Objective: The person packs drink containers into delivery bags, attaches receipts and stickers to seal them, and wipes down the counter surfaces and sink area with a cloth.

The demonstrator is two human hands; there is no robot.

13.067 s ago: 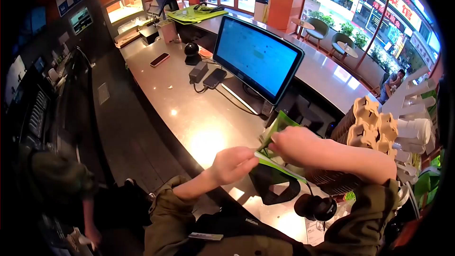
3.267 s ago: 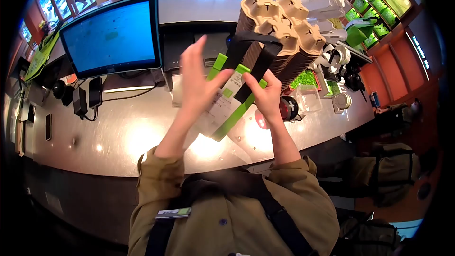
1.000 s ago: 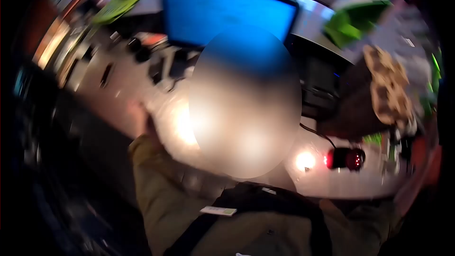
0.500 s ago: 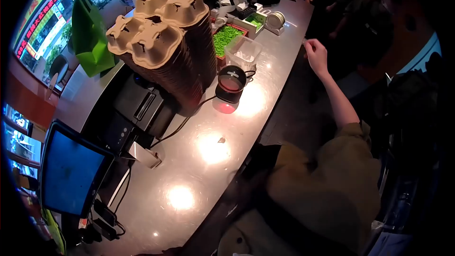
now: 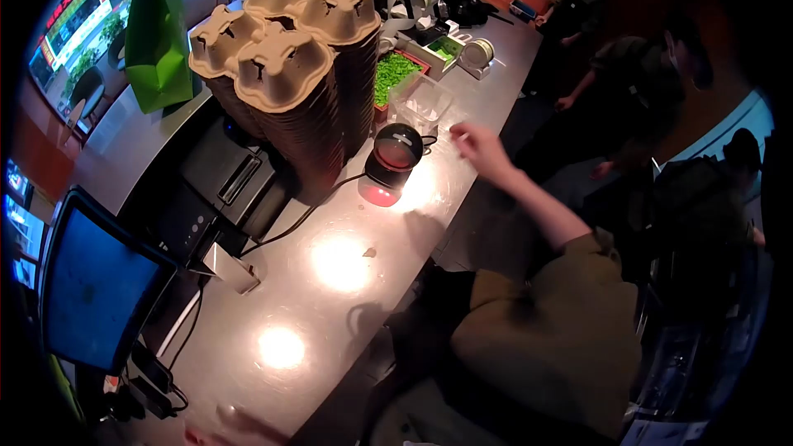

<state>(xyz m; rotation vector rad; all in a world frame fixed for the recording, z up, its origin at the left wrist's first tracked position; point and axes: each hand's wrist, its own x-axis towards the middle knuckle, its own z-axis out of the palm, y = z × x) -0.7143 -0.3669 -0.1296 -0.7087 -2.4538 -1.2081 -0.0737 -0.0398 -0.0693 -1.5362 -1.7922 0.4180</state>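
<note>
My right hand point(image 5: 481, 153) is over the counter's edge, just right of a clear plastic container point(image 5: 421, 101) holding small pale items. Its fingers are loosely bent and apart, with nothing visible in them. Left of the hand stands a round black scanner point(image 5: 396, 149) with a red glow beneath it and a cable. My left hand point(image 5: 235, 429) shows only partly at the bottom edge, low over the metal counter point(image 5: 318, 314). Motion blurs it and the frame cuts it off, so its fingers cannot be made out.
Tall stacks of cardboard cup carriers point(image 5: 285, 66) stand beside a black printer point(image 5: 235, 182). A monitor point(image 5: 99, 289) is at left, a green bag point(image 5: 157, 49) behind. Green artificial grass point(image 5: 396, 74) and label rolls point(image 5: 477, 54) lie farther along. Other people point(image 5: 636, 74) stand at right.
My right hand has swung left from beyond the counter's edge toward the clear container, its fingers loosening. My left hand has come into view at the bottom. The view has shifted slightly.
</note>
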